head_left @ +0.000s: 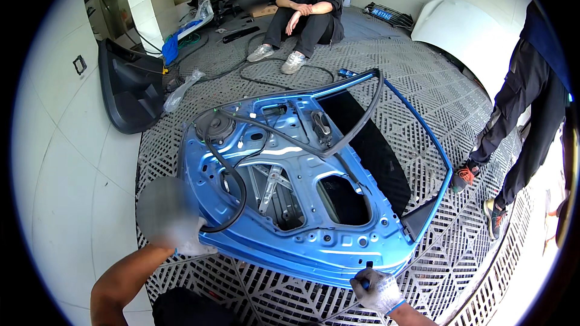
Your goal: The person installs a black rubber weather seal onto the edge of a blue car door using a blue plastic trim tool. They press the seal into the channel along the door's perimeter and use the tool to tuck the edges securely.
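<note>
One blue car door (pixel 314 205) flat, window-frame away.

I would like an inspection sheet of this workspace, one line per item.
Surface: grey plastic grid floor tiles, with smooth white floor at the left.
Job's things: blue car door shell lying flat, inner side up, black rubber seal looped loosely over it.
Clutter: black door trim panel at the wall, clear plastic bag, white body panel.
Hands: left hand, gloved, on the door's near-left corner; right hand, gloved, gripping a small dark tool at the door's near edge.
Cables: black hose across the tiles.
Surroundings: one seated person, one standing person.
</note>
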{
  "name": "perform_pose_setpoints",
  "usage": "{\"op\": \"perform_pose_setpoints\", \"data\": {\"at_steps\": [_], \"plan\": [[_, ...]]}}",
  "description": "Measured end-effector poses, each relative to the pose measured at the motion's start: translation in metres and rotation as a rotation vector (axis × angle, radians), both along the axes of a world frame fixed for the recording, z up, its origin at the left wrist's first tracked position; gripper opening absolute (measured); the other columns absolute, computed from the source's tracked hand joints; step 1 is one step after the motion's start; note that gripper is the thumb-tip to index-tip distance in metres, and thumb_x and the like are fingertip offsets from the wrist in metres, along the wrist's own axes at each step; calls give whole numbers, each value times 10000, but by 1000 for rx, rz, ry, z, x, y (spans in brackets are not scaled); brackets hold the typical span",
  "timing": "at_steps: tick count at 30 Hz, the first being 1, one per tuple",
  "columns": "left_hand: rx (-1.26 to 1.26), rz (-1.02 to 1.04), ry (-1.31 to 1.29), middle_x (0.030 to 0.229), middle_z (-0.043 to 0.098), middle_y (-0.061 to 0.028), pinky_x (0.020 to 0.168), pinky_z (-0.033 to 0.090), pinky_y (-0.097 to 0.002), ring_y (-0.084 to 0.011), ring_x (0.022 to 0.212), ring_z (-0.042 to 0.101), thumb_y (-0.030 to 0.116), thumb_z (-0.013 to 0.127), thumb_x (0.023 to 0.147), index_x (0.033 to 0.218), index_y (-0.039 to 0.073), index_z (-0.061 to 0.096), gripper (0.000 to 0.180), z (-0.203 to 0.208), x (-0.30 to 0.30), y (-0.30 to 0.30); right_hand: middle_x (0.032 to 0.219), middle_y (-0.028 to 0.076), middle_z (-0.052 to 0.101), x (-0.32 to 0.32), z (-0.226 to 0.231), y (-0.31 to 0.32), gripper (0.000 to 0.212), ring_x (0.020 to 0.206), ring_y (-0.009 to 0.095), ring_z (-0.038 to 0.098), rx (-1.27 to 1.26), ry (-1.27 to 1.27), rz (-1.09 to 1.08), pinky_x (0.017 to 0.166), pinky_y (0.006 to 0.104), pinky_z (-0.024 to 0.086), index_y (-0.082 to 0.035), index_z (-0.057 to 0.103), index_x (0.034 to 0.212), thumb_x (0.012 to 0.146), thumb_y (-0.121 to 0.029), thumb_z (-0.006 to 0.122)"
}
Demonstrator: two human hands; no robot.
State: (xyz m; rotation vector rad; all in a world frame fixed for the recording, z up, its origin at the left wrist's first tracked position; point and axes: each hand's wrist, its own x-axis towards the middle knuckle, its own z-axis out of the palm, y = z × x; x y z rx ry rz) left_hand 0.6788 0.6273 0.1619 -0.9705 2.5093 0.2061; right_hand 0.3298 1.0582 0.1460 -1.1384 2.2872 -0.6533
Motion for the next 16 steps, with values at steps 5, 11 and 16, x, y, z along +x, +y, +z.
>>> {"op": "perform_pose_setpoints", "data": {"at_steps": [5,11,16], "plan": [[-11,12,-120,1536,682,-180,1265,465,-489,-397,1450,624,420,671,1092,1501,78,696,533,-33,41,-57,817,166,815,-13,35,-19,244,736,326,818,38,52,42,711,427,661,1,821,991,971,-240,854],[-478,337,591,1260,722,-305,1031,500,-598,-535,1248,644,184,709,1038,1182,69,644,196,164,24,-307,1084,126,768,-22,160,85,193,1053,326,746,271,491,258,773,448,649,-101,762,1085,900,-120,710],[-692,527,1020,1284,778,-327,1101,545,-534,-469,1283,742,251,775,1025,1305,32,683,367,513,-199,-401,861,117,854,-10,337,93,282,812,259,858,370,6,-282,843,378,700,-70,833,1027,985,-349,844]]}}
